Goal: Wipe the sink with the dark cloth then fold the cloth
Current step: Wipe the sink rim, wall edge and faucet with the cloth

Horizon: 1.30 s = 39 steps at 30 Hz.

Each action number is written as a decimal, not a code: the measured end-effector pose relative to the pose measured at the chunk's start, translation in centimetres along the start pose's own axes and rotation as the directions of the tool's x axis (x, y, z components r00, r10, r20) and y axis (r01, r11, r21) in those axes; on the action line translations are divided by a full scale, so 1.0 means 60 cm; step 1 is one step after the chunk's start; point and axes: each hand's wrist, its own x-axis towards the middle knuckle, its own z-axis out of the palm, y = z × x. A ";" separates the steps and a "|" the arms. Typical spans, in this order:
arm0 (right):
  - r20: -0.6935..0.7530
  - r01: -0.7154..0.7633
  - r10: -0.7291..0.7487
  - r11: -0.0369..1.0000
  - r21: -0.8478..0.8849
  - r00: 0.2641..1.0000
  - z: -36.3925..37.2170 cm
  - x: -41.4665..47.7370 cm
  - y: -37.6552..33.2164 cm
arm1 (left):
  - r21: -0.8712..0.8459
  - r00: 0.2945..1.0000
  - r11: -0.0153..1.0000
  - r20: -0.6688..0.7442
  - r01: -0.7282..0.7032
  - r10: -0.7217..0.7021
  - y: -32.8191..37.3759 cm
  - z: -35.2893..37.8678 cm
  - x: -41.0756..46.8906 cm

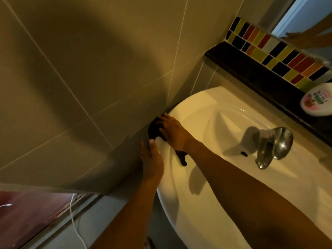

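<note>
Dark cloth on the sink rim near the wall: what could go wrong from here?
The dark cloth sits where the sink rim meets the wall, so the right hand may scrape against it. The cloth's loose tail hangs towards the basin and could drag behind, leaving streaks.

White glazed ceramic washbasin (195, 99), set into a corner of beige wall tiles. On its left rim, against the wall, lies a dark bunched cloth (154, 129); one narrow end of it trails down the inner slope of the bowl. The right hand (173, 132) rests flat upon the cloth. At the back deck stands a brushed metal tap with a rounded lever (269, 146), with a small dark hole (244, 153) just beside its base. Behind the basin runs a glossy black ledge (251, 67), which carries a round white tub with a printed lid (318, 101).
</note>
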 end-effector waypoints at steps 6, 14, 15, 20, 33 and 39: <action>-0.079 -0.149 0.145 0.987 -0.052 0.986 -0.095 0.059 0.075 | 0.420 0.951 0.855 0.074 -0.304 0.301 0.064 0.041 0.071; -0.192 -0.394 0.387 0.919 0.000 0.902 -0.126 0.067 0.190 | 0.752 0.930 0.559 0.205 -0.349 0.305 0.079 0.091 0.122; -0.235 -0.437 0.430 0.899 0.024 0.872 -0.135 0.060 0.207 | 0.749 0.935 0.570 0.198 -0.338 0.294 0.077 0.091 0.123; -0.333 -0.634 0.600 0.773 0.008 0.727 -0.176 -0.007 0.272 | 0.775 0.939 0.548 0.169 -0.315 0.301 0.081 0.097 0.115; -0.259 -0.787 0.838 0.282 -0.549 0.480 -0.160 -0.130 0.238 | 0.780 0.930 0.531 0.174 -0.330 0.323 0.089 0.098 0.104; -0.217 -0.881 0.882 0.337 -0.331 0.419 -0.155 -0.125 0.227 | 0.770 0.931 0.546 0.170 -0.330 0.323 0.091 0.099 0.100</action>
